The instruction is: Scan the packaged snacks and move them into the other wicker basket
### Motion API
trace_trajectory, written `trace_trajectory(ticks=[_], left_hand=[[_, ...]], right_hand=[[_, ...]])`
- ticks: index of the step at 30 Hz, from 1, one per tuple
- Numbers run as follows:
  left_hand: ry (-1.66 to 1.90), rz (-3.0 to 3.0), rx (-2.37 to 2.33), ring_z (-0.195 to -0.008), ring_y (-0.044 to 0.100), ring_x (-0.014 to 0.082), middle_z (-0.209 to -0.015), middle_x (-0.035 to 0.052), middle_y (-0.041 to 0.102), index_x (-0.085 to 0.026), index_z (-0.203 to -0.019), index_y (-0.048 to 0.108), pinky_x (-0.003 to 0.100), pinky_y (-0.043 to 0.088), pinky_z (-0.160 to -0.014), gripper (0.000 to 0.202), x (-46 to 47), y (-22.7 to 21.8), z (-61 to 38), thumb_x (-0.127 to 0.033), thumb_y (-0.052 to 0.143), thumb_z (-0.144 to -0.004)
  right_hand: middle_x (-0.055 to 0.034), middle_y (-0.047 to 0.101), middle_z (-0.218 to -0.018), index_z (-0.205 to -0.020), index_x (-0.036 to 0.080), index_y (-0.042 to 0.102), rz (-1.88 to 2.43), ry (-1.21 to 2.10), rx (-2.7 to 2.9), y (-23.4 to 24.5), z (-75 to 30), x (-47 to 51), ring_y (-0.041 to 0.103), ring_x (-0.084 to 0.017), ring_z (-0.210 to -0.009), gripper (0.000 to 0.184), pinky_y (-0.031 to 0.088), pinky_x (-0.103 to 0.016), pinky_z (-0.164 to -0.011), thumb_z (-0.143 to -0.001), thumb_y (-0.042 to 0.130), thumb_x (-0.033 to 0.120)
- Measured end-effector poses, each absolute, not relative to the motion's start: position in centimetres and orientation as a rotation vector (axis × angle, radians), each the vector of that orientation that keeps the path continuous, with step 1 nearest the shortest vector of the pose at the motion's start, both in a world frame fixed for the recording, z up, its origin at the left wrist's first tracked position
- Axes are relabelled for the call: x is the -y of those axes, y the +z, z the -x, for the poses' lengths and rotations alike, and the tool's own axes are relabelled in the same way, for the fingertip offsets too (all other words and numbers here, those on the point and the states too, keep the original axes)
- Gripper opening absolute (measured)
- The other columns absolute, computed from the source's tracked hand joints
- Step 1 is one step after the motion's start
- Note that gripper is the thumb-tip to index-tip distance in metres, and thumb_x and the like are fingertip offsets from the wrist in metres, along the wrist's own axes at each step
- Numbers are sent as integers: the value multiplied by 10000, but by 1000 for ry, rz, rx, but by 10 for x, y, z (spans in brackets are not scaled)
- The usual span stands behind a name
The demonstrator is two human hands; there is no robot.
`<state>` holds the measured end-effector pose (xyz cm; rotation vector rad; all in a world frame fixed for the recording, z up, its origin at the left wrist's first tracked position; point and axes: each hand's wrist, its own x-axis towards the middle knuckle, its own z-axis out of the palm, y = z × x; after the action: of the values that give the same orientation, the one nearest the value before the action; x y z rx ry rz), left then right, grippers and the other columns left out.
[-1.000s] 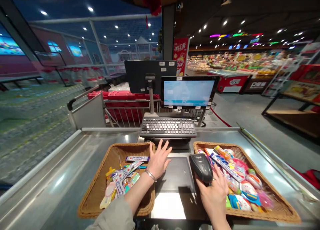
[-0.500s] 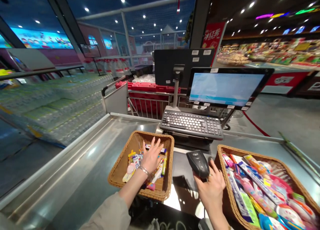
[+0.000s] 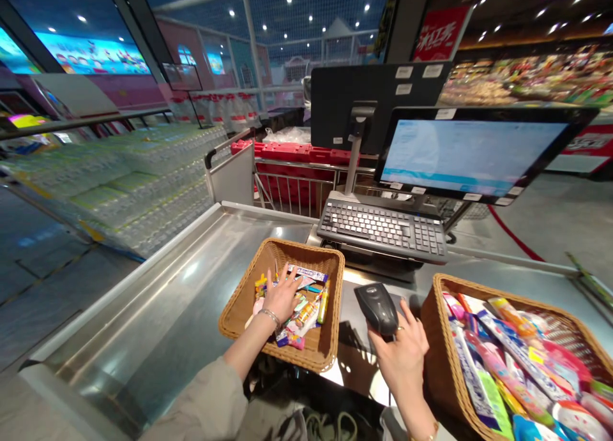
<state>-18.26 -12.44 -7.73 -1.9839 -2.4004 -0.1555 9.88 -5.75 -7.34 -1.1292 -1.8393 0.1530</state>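
Left hand [image 3: 281,298] is splayed wide in a brown wicker basket [image 3: 242,307] of small colorful packets [image 3: 306,313], right hand [image 3: 405,348] gripping a black handheld scanner [image 3: 377,307] right of that basket.

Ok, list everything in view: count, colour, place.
Counter: 1, silver, across the foreground
Baskets: 2, brown, on the counter
Packaged items: uncounted, multicoloured, in both baskets
Scanner: 1, black, between the baskets
Keyboard: 1, dark, beyond the scanner
Monitors: 2, black, beyond the keyboard
Metal rails: several, silver, beyond the counter
Bottle packs: uncounted, clear-green, far left
Banner: 1, red, upper right
Left hand: 1, ungloved, over the left basket
Right hand: 1, ungloved, holding the scanner
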Motion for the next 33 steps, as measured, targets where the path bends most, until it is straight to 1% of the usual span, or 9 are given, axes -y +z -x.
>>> trace_trajectory(ticks=[3,6,12,15,18,23,27,29,33], left_hand=[[-79,2004,2403,-1461,190,351,-1538,83,368,-285,-1269,567,748,2,-1094,461,125,-83,189,-298,642,-814],[5,2039,2391,-1461,186,356,-1540,92,363,-268,-1170,630,736,-28,-1097,386,124,-88,192,-290,662,-786],[122,2087,2412,-1465,175,349,-1511,108,411,-233,-1044,681,697,-34,-1117,297,125,-95,190,-243,685,-748],[175,2085,2435,-1455,208,355,-1514,119,403,-212,-986,697,699,-25,-1115,246,126,-98,191,-253,698,-744],[229,2082,2452,-1453,210,360,-1498,120,427,-198,-930,709,690,-27,-1122,217,127,-103,193,-298,719,-738],[327,2075,2479,-1460,184,363,-1489,123,439,-193,-914,719,679,-18,-1128,243,129,-110,196,-351,729,-730],[408,2087,2500,-1471,132,365,-1489,91,447,-222,-914,727,688,-12,-1123,243,128,-117,198,-370,729,-721],[452,2091,2515,-1472,110,375,-1499,84,434,-227,-919,731,693,-10,-1119,263,127,-120,199,-376,742,-702],[526,2085,2540,-1472,74,393,-1536,99,369,-215,-958,733,692,-1,-1120,332,123,-123,199,-413,747,-693]], right_hand=[[-125,701,-1037,-872,181,672,1129,143,1867,-77,-99,56,535,-324,-1197,318,324,-546,-1020,-803,568,473],[-123,701,-1040,-891,179,674,1141,147,1876,-79,-99,55,536,-319,-1197,332,319,-547,-1026,-807,566,482],[-118,708,-1015,-866,176,674,1130,134,1895,-80,-97,51,536,-319,-1200,329,325,-527,-1024,-819,556,479],[-115,710,-1006,-869,171,673,1127,129,1900,-81,-97,48,534,-318,-1204,339,317,-525,-1032,-822,555,485],[-113,711,-1003,-876,171,674,1122,162,1904,-82,-96,46,527,-314,-1216,343,321,-516,-1033,-821,558,489],[-108,708,-1037,-872,188,679,1156,221,1888,-81,-94,43,523,-313,-1223,353,307,-521,-1042,-810,550,511],[-104,712,-1028,-834,196,688,1148,276,1865,-80,-95,39,533,-314,-1213,321,325,-510,-1032,-787,575,493],[-103,716,-1008,-824,194,690,1146,291,1856,-80,-96,37,532,-318,-1218,303,340,-506,-1024,-781,587,475],[-113,717,-1005,-851,178,692,1135,258,1860,-80,-98,34,538,-334,-1214,318,363,-517,-1008,-788,589,473]])
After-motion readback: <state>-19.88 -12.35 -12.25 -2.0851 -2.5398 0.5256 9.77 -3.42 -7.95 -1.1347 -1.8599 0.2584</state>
